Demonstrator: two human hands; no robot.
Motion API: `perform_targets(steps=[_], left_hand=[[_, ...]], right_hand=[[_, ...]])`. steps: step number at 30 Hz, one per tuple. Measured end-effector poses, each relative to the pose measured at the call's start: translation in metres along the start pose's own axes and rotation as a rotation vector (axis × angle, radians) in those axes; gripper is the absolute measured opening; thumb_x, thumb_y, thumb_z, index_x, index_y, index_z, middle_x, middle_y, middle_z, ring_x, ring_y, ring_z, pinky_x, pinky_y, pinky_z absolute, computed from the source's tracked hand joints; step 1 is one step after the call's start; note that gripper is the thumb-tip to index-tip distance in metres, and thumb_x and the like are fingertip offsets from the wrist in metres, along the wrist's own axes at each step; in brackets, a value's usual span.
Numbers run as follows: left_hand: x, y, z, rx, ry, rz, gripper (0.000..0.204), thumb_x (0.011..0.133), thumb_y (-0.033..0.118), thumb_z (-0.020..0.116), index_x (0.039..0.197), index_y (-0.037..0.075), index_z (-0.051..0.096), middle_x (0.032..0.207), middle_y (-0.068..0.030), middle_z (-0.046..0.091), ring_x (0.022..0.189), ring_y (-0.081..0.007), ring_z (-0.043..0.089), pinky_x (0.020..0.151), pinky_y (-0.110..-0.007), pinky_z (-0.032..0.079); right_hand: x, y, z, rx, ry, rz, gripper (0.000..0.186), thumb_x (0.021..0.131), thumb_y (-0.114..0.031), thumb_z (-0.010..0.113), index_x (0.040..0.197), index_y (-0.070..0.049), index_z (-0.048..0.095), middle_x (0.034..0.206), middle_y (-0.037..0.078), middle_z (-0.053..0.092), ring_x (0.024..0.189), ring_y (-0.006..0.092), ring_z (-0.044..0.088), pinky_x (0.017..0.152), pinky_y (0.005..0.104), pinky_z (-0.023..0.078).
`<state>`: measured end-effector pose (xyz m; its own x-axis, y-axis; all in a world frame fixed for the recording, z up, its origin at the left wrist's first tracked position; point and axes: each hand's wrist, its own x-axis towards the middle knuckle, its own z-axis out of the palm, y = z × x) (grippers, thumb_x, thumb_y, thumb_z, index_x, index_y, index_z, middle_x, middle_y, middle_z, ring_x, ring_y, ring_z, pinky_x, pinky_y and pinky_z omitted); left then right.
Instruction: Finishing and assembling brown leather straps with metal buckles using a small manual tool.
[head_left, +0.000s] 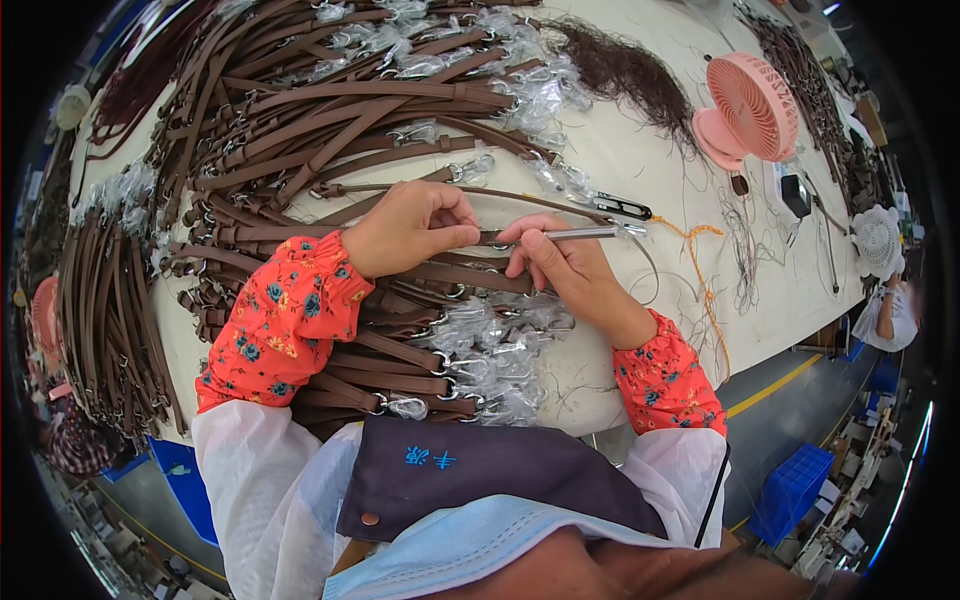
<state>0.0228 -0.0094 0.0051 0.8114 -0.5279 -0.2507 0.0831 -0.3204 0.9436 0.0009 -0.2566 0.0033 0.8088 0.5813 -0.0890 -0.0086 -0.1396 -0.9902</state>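
Brown straps (360, 118) lie heaped over the left and middle of the white table (780, 300), the broadest thing I have in my feed. Most run roughly crosswise in front of the person, with metal hooks at their ends wrapped in clear plastic (495, 350); another bundle hangs over the table's left edge.

On the floor to the right I see a blue crate (790, 490). Back on the table, a tangle of dark threads (630, 70) spreads at the far side, and just right of it stands a pink fan (755, 105).

The two hands work near each other above the straps. The right hand (570, 265) is closed round a slim silver tool (582, 233) — its shaft points rightward past the thumb. The left hand (410, 230) has its fingers bent in toward the thumb, right at a narrow dark band between the hands; whether it pinches that band or merely rests there, I cannot tell.

Smaller still: an orange cord (700, 260) trails over the tabletop to the right — and by its upper end lies a black-handled tool (622, 206).
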Motion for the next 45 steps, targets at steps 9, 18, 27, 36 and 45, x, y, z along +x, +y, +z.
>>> perform_targets(steps=[9, 18, 27, 36, 45], left_hand=[[-0.003, 0.0, -0.006, 0.125, -0.027, 0.134, 0.019, 0.084, 0.001, 0.068, 0.102, 0.001, 0.062, 0.091, -0.0005, 0.061, 0.075, -0.0078, 0.059, 0.068, -0.023, 0.049], [-0.002, 0.005, 0.022, 0.501, 0.139, 0.312, 0.022, 0.08, 0.012, 0.071, 0.102, 0.013, 0.067, 0.09, -0.0067, 0.06, 0.076, -0.0251, 0.064, 0.066, -0.035, 0.05], [-0.002, -0.005, 0.018, 0.477, 0.181, 0.434, 0.01, 0.084, 0.012, 0.069, 0.092, 0.007, 0.068, 0.086, -0.0067, 0.063, 0.075, -0.0254, 0.064, 0.066, -0.036, 0.049], [-0.003, 0.003, -0.004, 0.093, 0.058, 0.064, 0.012, 0.087, 0.012, 0.069, 0.088, 0.001, 0.067, 0.075, -0.0014, 0.064, 0.066, -0.0073, 0.056, 0.06, -0.025, 0.046], [-0.006, 0.007, -0.008, 0.123, -0.085, 0.064, 0.005, 0.089, 0.005, 0.067, 0.092, 0.002, 0.064, 0.085, 0.0006, 0.063, 0.078, -0.0059, 0.056, 0.072, -0.022, 0.047]], right_hand=[[-0.001, 0.002, -0.003, 0.112, 0.045, -0.024, 0.038, 0.105, -0.036, 0.042, 0.11, -0.003, 0.06, 0.077, 0.004, 0.064, 0.06, 0.0072, 0.053, 0.054, 0.0219, 0.042], [0.003, 0.007, -0.007, 0.301, 0.226, -0.142, 0.043, 0.106, -0.036, 0.036, 0.109, 0.002, 0.056, 0.077, 0.008, 0.064, 0.058, 0.0106, 0.056, 0.078, 0.0301, 0.052], [0.002, 0.002, -0.005, 0.235, 0.175, -0.016, 0.043, 0.105, -0.039, 0.04, 0.11, -0.001, 0.058, 0.077, 0.006, 0.064, 0.058, 0.0075, 0.054, 0.056, 0.0205, 0.044], [0.002, 0.002, -0.001, 0.08, 0.039, -0.004, 0.039, 0.104, -0.038, 0.044, 0.111, -0.004, 0.061, 0.079, 0.003, 0.065, 0.059, 0.0045, 0.05, 0.053, 0.02, 0.039], [0.003, 0.003, -0.001, 0.058, 0.039, -0.013, 0.036, 0.104, -0.036, 0.045, 0.111, -0.004, 0.061, 0.079, 0.003, 0.064, 0.057, 0.0047, 0.049, 0.052, 0.0206, 0.039]])
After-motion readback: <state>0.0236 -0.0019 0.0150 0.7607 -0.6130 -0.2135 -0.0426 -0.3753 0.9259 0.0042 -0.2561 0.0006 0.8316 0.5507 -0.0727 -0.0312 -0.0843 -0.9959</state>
